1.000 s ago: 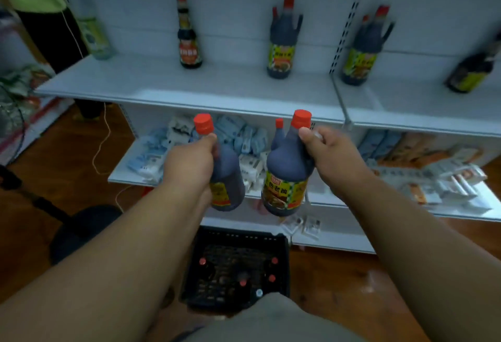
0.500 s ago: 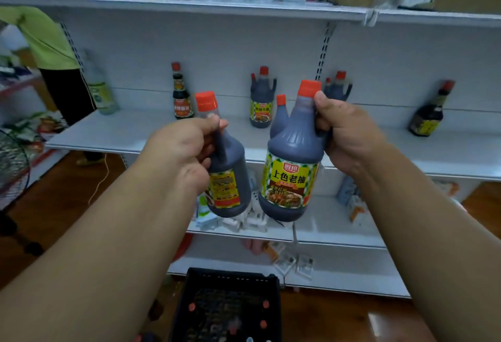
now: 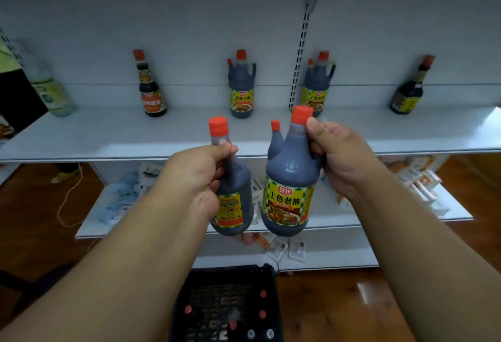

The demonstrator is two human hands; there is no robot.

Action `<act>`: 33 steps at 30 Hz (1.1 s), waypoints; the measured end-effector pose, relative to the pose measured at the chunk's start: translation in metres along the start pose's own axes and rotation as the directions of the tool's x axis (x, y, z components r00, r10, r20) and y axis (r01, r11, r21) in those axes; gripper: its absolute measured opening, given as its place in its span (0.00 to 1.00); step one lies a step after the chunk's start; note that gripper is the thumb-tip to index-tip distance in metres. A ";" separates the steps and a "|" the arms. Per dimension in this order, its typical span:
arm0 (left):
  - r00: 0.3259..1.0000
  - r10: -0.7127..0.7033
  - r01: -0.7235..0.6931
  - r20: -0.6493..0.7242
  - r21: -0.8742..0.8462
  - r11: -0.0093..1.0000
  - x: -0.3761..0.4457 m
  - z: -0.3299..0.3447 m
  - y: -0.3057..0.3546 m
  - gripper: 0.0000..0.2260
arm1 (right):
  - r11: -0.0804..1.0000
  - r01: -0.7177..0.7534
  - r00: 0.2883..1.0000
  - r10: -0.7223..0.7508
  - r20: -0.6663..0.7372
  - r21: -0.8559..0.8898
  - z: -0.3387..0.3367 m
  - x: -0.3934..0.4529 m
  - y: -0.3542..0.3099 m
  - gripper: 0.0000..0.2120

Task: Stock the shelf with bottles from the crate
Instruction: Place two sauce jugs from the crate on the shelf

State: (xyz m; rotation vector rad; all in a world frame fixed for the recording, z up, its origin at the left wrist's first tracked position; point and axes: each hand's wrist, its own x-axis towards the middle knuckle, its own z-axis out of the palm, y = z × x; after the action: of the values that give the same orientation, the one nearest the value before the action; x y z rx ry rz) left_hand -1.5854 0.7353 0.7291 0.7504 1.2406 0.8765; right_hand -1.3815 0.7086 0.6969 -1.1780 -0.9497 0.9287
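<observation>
Two more soy sauce jugs headed up, plenty left to go

Bottom centre: black crate point(image 3: 226, 274) on the floor, several caps poking up inside, so more to unload. Mid-frame: left hand point(image 3: 199, 176) wrapped around the neck and handle of a dark soy sauce jug point(image 3: 234, 206), right hand point(image 3: 343, 157) clamped on the handle of the bigger soy sauce jug point(image 3: 288, 195), both hanging in the air just short of the middle shelf point(image 3: 108, 135). Further back on that shelf: only a handful of bottles spaced well apart, mostly bare space. Early-to-middle stage, probably.
</observation>
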 end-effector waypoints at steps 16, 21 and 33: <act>0.984 0.072 -0.089 -0.163 -0.099 0.991 0.069 0.194 -0.025 0.03 | 0.999 -0.027 1.000 0.027 0.010 -0.043 -0.171 0.107 0.001 0.18; 0.957 0.160 -0.200 -0.244 -0.150 0.968 0.093 0.285 -0.027 0.05 | 0.999 -0.033 0.999 0.033 0.003 0.029 -0.247 0.164 -0.018 0.17; 0.962 0.134 -0.163 -0.239 -0.105 0.981 0.139 0.400 -0.041 0.06 | 0.995 -0.094 0.990 0.096 -0.101 0.021 -0.341 0.228 -0.002 0.19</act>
State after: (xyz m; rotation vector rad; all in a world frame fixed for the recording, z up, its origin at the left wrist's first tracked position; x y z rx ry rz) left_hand -1.1717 0.8322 0.6995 0.6616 1.3325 1.1802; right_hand -0.9864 0.8157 0.6801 -1.2532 -0.8087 0.9410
